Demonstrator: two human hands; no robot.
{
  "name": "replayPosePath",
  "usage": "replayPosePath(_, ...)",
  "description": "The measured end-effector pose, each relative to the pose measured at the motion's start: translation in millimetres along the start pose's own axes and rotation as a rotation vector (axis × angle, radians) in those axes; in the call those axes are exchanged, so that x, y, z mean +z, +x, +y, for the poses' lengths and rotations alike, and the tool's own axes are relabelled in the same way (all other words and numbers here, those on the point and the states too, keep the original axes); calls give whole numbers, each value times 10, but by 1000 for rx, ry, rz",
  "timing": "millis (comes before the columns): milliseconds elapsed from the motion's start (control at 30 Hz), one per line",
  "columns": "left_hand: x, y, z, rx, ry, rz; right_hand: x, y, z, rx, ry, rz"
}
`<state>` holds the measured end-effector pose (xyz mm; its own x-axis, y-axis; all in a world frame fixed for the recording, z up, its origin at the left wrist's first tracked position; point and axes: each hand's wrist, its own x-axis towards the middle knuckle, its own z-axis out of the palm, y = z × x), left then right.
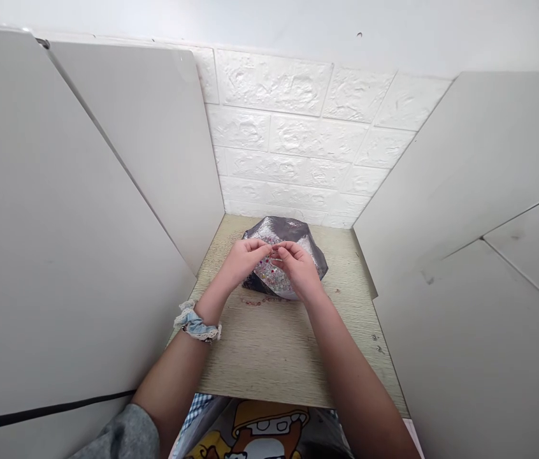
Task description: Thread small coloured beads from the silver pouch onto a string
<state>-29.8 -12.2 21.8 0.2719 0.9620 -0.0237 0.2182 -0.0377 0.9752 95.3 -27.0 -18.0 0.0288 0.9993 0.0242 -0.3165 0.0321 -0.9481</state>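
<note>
My left hand (243,260) and my right hand (302,271) meet fingertip to fingertip, both closed in a pinch. Whatever lies between the fingers is too small to make out. Below and behind them a dark, silvery bag (315,245) lies spread on the wooden table. Many small, shiny, multicoloured beads (274,278) fill its middle, partly covered by my hands. Along the near edge of the bag runs a thin reddish strand (256,301), seemingly of beads, on the tabletop.
Pale panels (145,134) rise at the left and grey-white panels (465,255) at the right. White brick-patterned wall (293,137) closes the back. Two tiny shiny bits (376,343) lie near the right edge of the wooden table (260,357). A blue scrunchie (197,324) circles my left wrist.
</note>
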Motion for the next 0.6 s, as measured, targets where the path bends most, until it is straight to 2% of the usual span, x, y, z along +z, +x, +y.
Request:
replayPosePath(167,-10,4,-15,68,52,-27,35,-17,-11,62,241,-52)
replayPosePath(600,-17,25,-61,143,133,-46,44,-19,-12,63,369,-64)
